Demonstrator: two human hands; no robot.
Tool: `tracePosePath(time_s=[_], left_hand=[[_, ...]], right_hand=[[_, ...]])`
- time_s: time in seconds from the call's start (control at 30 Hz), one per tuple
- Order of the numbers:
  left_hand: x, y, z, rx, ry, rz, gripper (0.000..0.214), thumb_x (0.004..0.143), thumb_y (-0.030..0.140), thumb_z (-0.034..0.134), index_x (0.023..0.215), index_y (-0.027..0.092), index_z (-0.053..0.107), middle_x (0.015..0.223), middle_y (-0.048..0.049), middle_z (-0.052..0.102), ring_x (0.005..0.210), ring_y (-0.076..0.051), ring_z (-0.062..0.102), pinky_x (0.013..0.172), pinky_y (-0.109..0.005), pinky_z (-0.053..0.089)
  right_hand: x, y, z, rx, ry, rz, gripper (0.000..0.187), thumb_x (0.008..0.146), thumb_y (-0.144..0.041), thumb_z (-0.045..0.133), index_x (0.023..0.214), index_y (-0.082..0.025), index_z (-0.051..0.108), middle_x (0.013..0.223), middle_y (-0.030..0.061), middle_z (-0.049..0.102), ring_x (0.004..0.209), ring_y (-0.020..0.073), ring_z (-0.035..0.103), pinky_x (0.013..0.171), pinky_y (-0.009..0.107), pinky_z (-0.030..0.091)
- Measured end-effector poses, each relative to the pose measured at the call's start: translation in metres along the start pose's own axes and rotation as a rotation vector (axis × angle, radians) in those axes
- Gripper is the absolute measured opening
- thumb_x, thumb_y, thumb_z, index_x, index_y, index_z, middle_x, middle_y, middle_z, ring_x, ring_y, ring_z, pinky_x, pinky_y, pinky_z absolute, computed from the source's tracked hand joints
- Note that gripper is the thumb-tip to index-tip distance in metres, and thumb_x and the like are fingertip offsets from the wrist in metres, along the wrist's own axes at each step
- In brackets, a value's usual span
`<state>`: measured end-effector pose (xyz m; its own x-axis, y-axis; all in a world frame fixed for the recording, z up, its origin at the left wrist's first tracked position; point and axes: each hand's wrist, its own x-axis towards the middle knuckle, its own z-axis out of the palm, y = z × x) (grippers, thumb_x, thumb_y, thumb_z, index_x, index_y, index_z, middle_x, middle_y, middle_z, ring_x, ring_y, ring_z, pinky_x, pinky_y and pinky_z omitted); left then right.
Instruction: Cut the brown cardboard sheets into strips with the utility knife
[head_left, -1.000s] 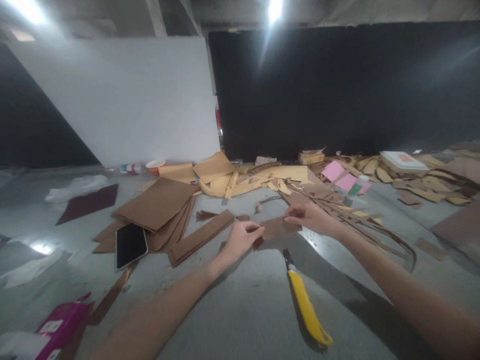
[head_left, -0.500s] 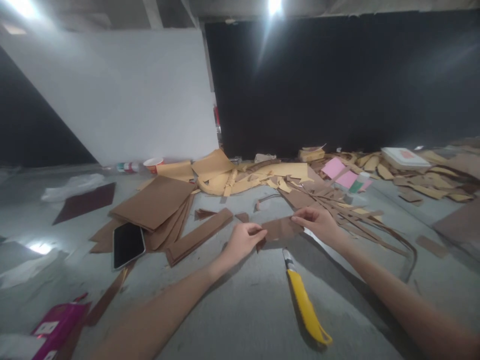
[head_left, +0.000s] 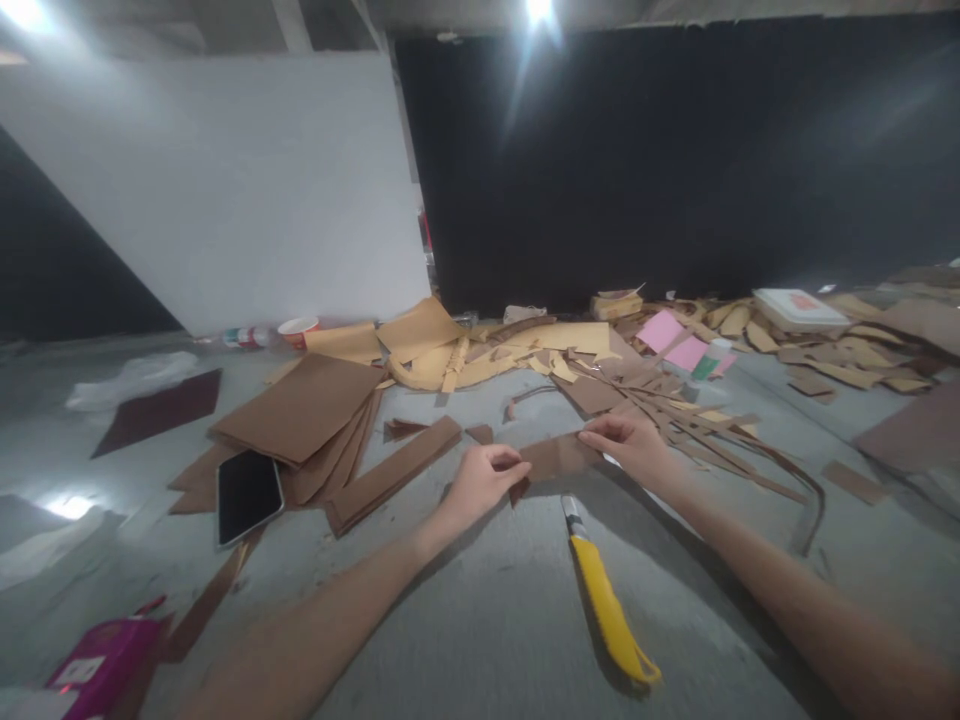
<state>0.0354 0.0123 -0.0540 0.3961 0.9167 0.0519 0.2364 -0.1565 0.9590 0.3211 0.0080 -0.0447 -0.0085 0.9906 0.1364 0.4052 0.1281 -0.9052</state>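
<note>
A short brown strip (head_left: 553, 458), looking like leather or thick paper, stretches between my two hands just over the grey table (head_left: 465, 620). My left hand (head_left: 486, 482) pinches its left end between thumb and fingers. At the other end, my right hand (head_left: 626, 445) grips the upper right corner, fingers curled. Close below the strip lies a yellow utility knife (head_left: 609, 610), its blade end pointing away from me. To the left of my left hand rests a stack of long brown strips (head_left: 397, 470), with small brown scraps (head_left: 480, 434) beyond.
Large brown sheets (head_left: 304, 405) are piled at left, a phone (head_left: 249, 497) on their edge. A magenta device (head_left: 105, 665) sits at front left. Thin offcut strips (head_left: 720, 440), pink paper (head_left: 686, 350) and a white box (head_left: 801, 310) lie at right. Yellow scraps (head_left: 427, 365) line the back.
The view has shifted slightly, so the table things appear a little further left. Both hands keep hold of the brown strip in nearly the same pose.
</note>
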Motion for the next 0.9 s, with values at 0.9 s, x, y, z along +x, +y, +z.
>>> tracePosePath(time_s=[0.9], left_hand=[[0.003, -0.002, -0.004, 0.065, 0.091, 0.071, 0.022, 0.097, 0.030, 0.070, 0.112, 0.020, 0.082, 0.103, -0.0081, 0.085, 0.090, -0.025, 0.080, 0.082, -0.033, 0.061]], right_hand=[[0.010, 0.012, 0.007, 0.000, -0.067, 0.019, 0.057, 0.082, -0.076, 0.076, 0.093, -0.020, 0.082, 0.089, 0.0063, 0.081, 0.083, 0.0231, 0.071, 0.076, 0.032, 0.055]])
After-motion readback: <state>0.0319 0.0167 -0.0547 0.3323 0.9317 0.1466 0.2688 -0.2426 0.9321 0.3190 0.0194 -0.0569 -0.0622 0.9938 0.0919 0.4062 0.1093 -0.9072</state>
